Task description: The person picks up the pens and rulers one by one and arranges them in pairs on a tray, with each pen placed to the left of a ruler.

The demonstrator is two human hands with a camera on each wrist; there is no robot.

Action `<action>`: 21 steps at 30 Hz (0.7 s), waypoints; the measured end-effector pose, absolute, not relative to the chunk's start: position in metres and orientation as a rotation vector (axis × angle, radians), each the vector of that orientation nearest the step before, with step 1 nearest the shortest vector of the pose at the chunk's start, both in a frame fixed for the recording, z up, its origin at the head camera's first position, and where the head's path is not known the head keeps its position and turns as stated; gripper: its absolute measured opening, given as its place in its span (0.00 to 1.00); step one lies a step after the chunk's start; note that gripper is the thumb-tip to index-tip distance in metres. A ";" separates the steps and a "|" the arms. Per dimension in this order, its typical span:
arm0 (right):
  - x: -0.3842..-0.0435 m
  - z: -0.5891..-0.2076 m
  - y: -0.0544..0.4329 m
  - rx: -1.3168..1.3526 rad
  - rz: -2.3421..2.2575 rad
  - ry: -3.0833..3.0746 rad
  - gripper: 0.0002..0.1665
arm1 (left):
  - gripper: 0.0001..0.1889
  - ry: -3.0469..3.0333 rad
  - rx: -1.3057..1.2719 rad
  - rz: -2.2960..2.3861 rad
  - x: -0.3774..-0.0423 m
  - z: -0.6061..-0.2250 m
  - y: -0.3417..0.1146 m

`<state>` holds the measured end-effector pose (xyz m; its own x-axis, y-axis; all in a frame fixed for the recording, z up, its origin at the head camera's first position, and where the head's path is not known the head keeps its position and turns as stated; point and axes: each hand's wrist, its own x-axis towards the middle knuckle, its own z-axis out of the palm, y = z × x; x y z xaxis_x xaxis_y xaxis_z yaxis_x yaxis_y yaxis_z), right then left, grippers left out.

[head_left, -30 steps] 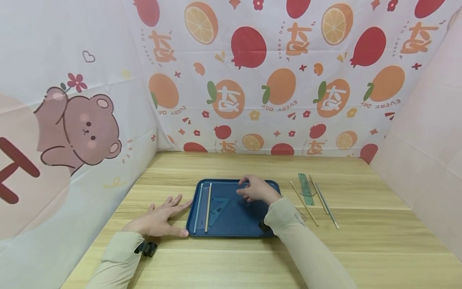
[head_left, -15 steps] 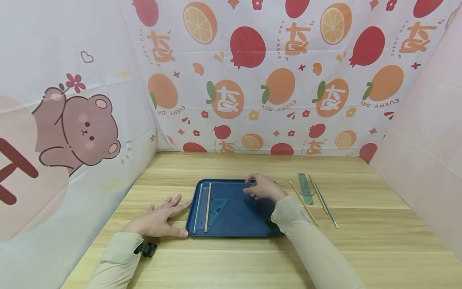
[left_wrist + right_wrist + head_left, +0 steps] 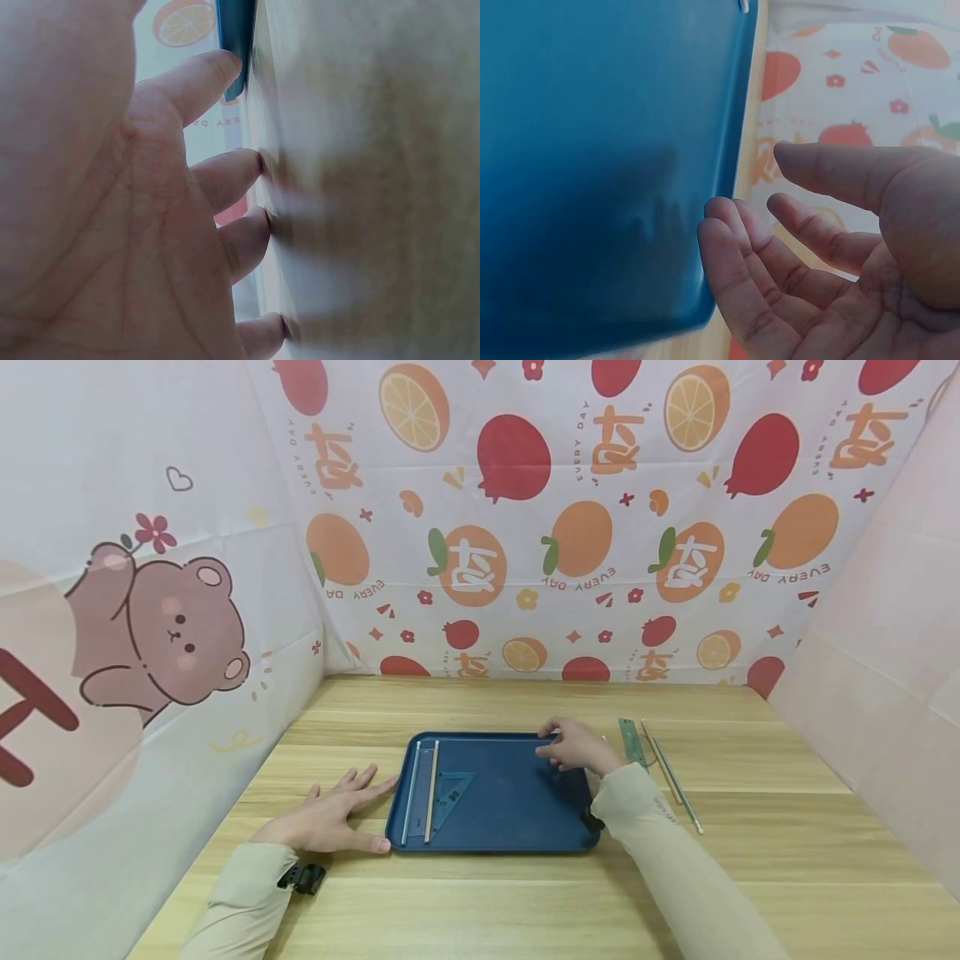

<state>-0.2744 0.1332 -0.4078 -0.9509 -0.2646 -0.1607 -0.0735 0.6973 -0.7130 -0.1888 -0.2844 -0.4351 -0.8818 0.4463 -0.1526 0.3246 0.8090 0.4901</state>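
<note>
My left hand [image 3: 333, 814] rests spread on the table, its fingers touching the left edge of a dark blue tray [image 3: 517, 814]; the left wrist view has a finger against the tray's side [image 3: 237, 45]. Over the tray's right end hovers my right hand [image 3: 577, 749], fingers loosely bent and, in the right wrist view, nothing between them. Along the tray's left side lie a blue pencil [image 3: 410, 797], a clear ruler [image 3: 424, 777], a wooden pencil [image 3: 432, 793] and a blue set square [image 3: 452, 793].
Right of the tray, on the table [image 3: 480, 910], lie a green ruler [image 3: 632, 742], a wooden pencil [image 3: 663, 764] and a blue pencil [image 3: 678, 789]. My right hand and sleeve cover other items there. Fabric walls enclose the back and sides.
My right hand has moved to the right across the tray, its fingers holding nothing, and now covers more of the loose items. The left hand has stayed where it was.
</note>
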 end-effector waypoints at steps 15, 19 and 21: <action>-0.276 -0.400 0.177 -0.210 -1.114 2.646 0.25 | 0.55 2.732 0.589 0.675 -0.187 -0.434 -0.285; -0.277 -0.402 0.188 -0.193 -1.135 2.643 0.24 | 0.55 2.732 0.590 0.678 -0.187 -0.434 -0.285; -0.277 -0.402 0.193 -0.189 -1.127 2.651 0.24 | 0.55 2.733 0.593 0.677 -0.187 -0.434 -0.285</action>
<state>-0.2766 0.1935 -0.4025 -0.9593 -0.2167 -0.1813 -0.0197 0.6914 -0.7222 -0.1868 -0.2853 -0.4341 -0.8820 0.4459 -0.1525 0.3232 0.8079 0.4928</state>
